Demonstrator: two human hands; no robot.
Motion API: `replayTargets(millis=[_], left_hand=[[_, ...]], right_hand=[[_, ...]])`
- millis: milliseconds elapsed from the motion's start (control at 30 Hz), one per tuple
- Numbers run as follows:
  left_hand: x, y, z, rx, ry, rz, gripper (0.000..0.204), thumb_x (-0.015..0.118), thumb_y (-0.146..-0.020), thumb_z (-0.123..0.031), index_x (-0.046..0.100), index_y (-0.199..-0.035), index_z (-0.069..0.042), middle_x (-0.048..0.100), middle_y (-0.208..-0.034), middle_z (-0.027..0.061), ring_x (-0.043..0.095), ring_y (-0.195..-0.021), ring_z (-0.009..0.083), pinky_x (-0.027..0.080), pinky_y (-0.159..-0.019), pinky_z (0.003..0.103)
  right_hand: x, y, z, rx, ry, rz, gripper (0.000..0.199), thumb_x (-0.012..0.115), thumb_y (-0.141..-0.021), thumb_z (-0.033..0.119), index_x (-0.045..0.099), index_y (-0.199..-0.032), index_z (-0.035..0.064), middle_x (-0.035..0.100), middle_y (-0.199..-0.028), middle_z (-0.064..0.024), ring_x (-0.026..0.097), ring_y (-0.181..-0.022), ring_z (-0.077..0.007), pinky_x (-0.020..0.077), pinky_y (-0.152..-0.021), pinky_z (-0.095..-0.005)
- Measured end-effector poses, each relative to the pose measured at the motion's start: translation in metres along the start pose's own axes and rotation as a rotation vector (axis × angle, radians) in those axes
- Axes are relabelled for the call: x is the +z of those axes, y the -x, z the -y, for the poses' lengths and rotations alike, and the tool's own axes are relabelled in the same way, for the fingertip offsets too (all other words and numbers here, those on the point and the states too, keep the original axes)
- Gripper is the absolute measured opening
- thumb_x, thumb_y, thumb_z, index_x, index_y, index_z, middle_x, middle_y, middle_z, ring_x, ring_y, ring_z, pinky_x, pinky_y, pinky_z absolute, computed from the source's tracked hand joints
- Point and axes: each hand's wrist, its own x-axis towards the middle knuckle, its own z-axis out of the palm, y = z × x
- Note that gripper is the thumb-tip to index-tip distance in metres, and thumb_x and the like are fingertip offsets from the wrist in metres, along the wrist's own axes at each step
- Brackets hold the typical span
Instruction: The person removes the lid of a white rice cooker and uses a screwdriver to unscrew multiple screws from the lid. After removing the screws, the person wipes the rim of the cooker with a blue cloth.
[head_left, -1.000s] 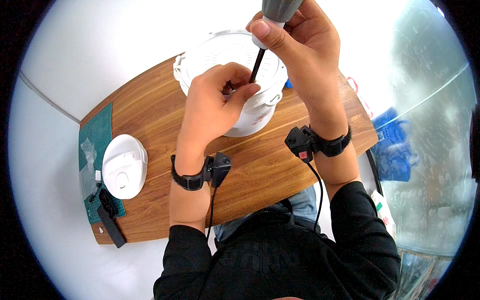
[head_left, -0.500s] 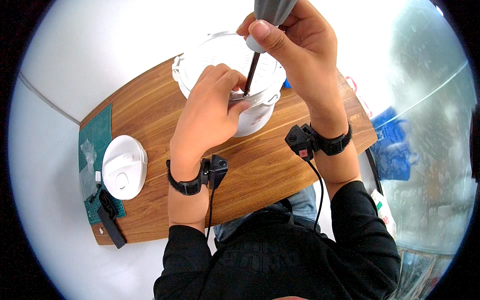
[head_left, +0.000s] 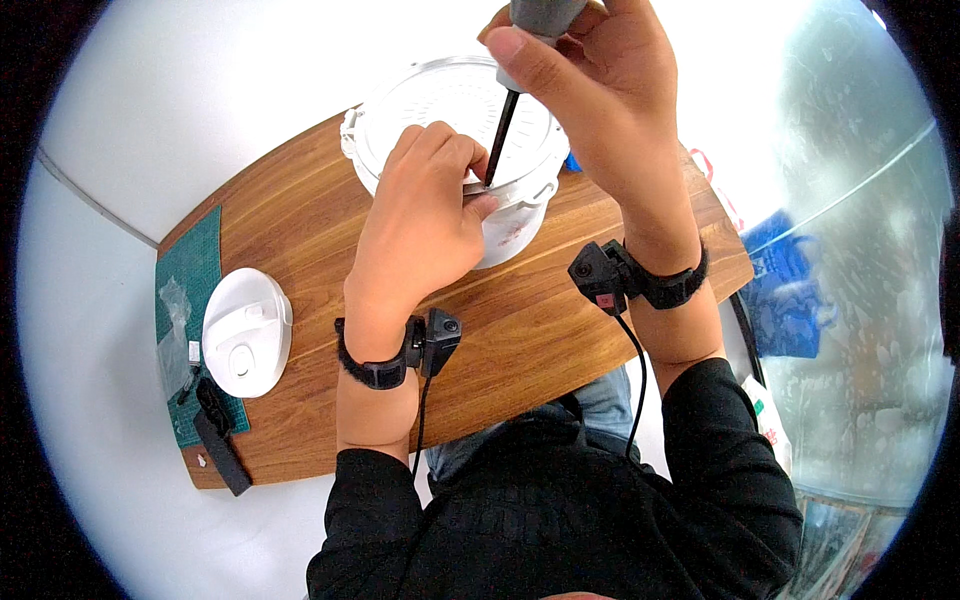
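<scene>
A screwdriver point(head_left: 502, 135) with a grey handle and dark shaft stands nearly upright in my right hand point(head_left: 610, 100), whose fingers close round the handle. Its tip comes down at the near rim of a white round appliance body point(head_left: 515, 235), beside my left fingertips. There my left hand point(head_left: 420, 215) pinches a small, flat metal piece point(head_left: 474, 188) between thumb and fingers, against the rim. My left fingers cover part of this piece, and whether a screw sits under the tip is too small to tell.
The wooden table point(head_left: 400, 400) carries a white oval lid point(head_left: 247, 335) on the left, near a green cutting mat point(head_left: 195, 250). A clear plastic bag point(head_left: 175, 330) and a black strap point(head_left: 220, 435) lie on the mat. Cables hang from both black wrist-worn devices.
The screwdriver has tilted slightly, its handle shifting a little up in view with my right hand. My left hand keeps its pinch at the rim.
</scene>
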Motion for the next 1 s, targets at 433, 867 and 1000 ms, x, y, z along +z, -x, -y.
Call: replayTargets(millis=[433,867,1000], left_hand=[[0.001,0.002,-0.002,-0.004,-0.132,-0.02,0.014,0.075,-0.077,-0.009,0.066,-0.087,-0.005,0.062,-0.093,0.0065,0.055,-0.097,0.0255,0.036,-0.095,0.039],[0.0,0.002,0.0,-0.032,-0.127,-0.011,0.014,0.076,-0.078,-0.011,0.067,-0.086,-0.006,0.063,-0.09,0.0059,0.057,-0.095,0.0249,0.038,-0.092,0.038],[0.001,0.002,-0.002,-0.049,-0.139,-0.026,0.014,0.076,-0.078,-0.011,0.066,-0.086,-0.006,0.063,-0.089,0.0061,0.057,-0.094,0.0253,0.039,-0.091,0.038]], right_hand=[[-0.008,0.002,-0.014,0.023,0.001,0.024,0.056,0.069,-0.093,0.009,0.036,-0.137,-0.0044,0.063,-0.095,-0.0101,0.059,-0.078,-0.0098,0.0495,-0.065,-0.0267],[-0.008,0.004,0.01,0.068,-0.326,0.088,0.055,0.069,-0.093,0.01,0.038,-0.136,-0.0039,0.057,-0.094,-0.0087,0.057,-0.086,-0.0112,0.0491,-0.074,-0.0286],[-0.007,0.005,0.013,0.03,0.086,0.094,0.055,0.068,-0.095,0.016,0.037,-0.135,-0.0054,0.056,-0.092,-0.0087,0.057,-0.085,-0.0129,0.0493,-0.071,-0.0296]])
